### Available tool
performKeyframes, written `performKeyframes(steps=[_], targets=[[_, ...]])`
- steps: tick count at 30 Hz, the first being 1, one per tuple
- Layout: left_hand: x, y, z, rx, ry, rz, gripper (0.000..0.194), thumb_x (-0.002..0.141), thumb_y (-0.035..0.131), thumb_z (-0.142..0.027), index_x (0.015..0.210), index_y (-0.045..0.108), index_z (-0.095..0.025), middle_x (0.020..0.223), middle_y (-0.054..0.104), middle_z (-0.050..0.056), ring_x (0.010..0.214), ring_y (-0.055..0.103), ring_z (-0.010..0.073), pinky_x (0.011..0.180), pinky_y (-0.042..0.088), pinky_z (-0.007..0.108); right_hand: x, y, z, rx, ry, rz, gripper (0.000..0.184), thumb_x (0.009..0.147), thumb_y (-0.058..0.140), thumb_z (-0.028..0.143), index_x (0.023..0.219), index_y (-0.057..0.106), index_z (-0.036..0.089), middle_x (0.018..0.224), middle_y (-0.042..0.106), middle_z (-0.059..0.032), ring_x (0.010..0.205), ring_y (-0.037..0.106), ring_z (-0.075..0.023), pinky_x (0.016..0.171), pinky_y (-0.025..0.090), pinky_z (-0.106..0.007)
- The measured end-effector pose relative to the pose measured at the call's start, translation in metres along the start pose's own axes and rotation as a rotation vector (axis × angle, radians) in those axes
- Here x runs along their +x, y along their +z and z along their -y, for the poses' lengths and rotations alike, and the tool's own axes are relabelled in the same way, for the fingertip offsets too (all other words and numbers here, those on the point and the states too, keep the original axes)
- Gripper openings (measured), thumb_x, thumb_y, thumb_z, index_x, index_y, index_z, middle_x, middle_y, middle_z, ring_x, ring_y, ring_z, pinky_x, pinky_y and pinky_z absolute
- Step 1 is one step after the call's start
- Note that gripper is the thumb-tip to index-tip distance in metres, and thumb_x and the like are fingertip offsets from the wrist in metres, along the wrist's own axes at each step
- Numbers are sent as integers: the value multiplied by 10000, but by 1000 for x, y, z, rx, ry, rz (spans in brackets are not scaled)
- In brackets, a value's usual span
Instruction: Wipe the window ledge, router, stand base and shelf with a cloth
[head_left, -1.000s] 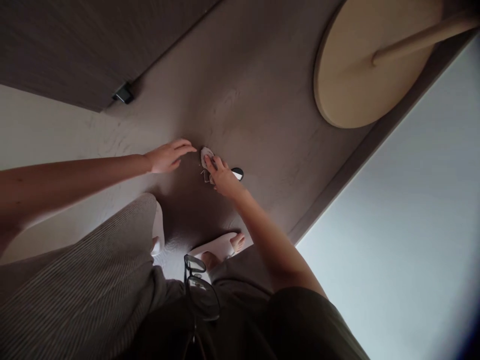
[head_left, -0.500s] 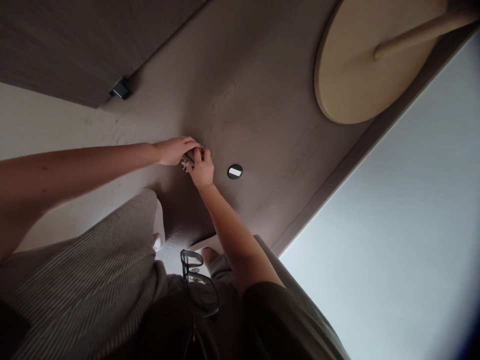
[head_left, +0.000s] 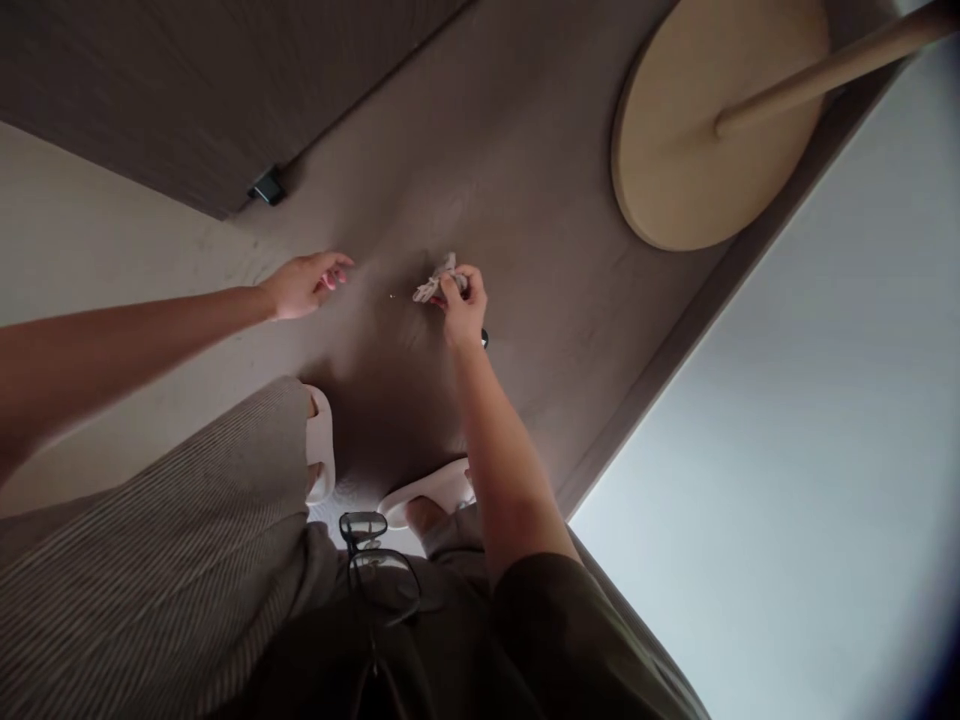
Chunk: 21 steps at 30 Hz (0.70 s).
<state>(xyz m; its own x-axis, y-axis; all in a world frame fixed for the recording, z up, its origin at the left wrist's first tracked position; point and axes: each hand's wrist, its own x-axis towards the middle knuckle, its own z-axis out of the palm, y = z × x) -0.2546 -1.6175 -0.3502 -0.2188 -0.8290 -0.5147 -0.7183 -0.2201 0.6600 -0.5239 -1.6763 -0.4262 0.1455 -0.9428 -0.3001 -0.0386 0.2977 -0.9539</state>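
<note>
My right hand [head_left: 463, 307] pinches a crumpled pale cloth [head_left: 433, 283] just above the brownish-grey floor [head_left: 525, 200]. My left hand [head_left: 304, 285] hangs open to the left, its fingers apart, holding nothing and well away from the cloth. A small black round disc [head_left: 484, 340] shows only as a sliver, mostly hidden behind my right wrist. A tiny pale speck [head_left: 391, 296] lies on the floor between my hands.
A round wooden base [head_left: 694, 130] with a pole stands at upper right. A dark wood panel [head_left: 187, 80] with a small black fitting [head_left: 266, 187] lies at upper left. White slippers [head_left: 431, 490], ribbed trousers [head_left: 150, 520] and hanging glasses [head_left: 379, 570] fill the bottom.
My hands have parted. My left hand has moved left and opened, while my right hand has carried the cloth to the right, over the black disc.
</note>
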Motion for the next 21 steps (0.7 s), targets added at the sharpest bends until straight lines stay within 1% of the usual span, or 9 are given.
performKeyframes(steps=[2, 4, 7, 9, 11, 13, 16, 18, 21], targets=[[1, 2, -1, -10, -17, 7, 523, 816, 416, -101, 1336, 466, -132, 1147, 650, 83, 902, 588, 140, 903, 474, 309, 1, -13, 2, 95, 35, 26, 323, 845, 644, 527, 956, 489, 266, 794, 539, 61, 686, 578, -79, 668, 549, -222], [4, 4, -5, -12, -32, 28, 504, 817, 427, -99, 1319, 479, -120, 1138, 651, 93, 897, 591, 142, 888, 472, 307, -1, -19, 4, 79, 15, 59, 345, 827, 664, 533, 928, 474, 263, 767, 519, 70, 676, 552, -76, 701, 536, -224], [9, 7, -10, -6, -5, 72, 471, 838, 424, -95, 1304, 484, -138, 1143, 648, 82, 891, 583, 123, 890, 459, 286, -3, -15, 4, -65, -57, 124, 323, 831, 659, 507, 933, 488, 253, 763, 509, 65, 686, 518, -86, 760, 519, -238], [10, 9, -11, -5, 17, 97, 447, 856, 415, -99, 1296, 478, -151, 1150, 643, 68, 886, 571, 109, 887, 455, 272, -7, -8, 3, -216, -93, 164, 257, 863, 619, 444, 983, 510, 245, 812, 548, 42, 731, 525, -106, 806, 517, -268], [11, 12, -10, -1, 31, 123, 431, 870, 409, -108, 1294, 472, -152, 1154, 639, 64, 888, 563, 105, 885, 455, 271, -11, 0, 2, -417, -133, 174, 191, 897, 550, 356, 1043, 533, 234, 926, 611, -10, 854, 553, -144, 896, 508, -329], [12, 14, -9, 3, 38, 143, 429, 875, 403, -112, 1297, 472, -150, 1153, 637, 65, 897, 561, 111, 890, 455, 279, -15, 5, 1, -622, -191, 154, 196, 912, 482, 284, 1080, 558, 220, 1111, 631, -80, 1068, 545, -198, 1022, 455, -424], [12, 16, -7, 2, 45, 152, 433, 867, 397, -106, 1287, 488, -162, 1135, 645, 68, 905, 565, 127, 895, 459, 298, -19, 8, -1, -806, -277, 101, 260, 915, 428, 249, 1109, 594, 204, 1366, 528, -135, 1344, 397, -264, 1145, 314, -553], [12, 17, -7, 0, 46, 155, 439, 860, 395, -102, 1282, 497, -165, 1131, 649, 73, 908, 566, 136, 899, 462, 312, -21, 7, -5, -827, -316, 113, 310, 933, 387, 250, 1144, 608, 201, 1404, 497, -141, 1388, 362, -267, 1166, 281, -568], [13, 17, -7, -11, 41, 169, 442, 863, 397, -110, 1289, 501, -159, 1138, 644, 79, 910, 564, 137, 911, 459, 310, -25, 5, -14, -826, -350, 169, 401, 972, 297, 239, 1223, 607, 202, 1384, 511, -138, 1383, 393, -243, 1174, 302, -527]])
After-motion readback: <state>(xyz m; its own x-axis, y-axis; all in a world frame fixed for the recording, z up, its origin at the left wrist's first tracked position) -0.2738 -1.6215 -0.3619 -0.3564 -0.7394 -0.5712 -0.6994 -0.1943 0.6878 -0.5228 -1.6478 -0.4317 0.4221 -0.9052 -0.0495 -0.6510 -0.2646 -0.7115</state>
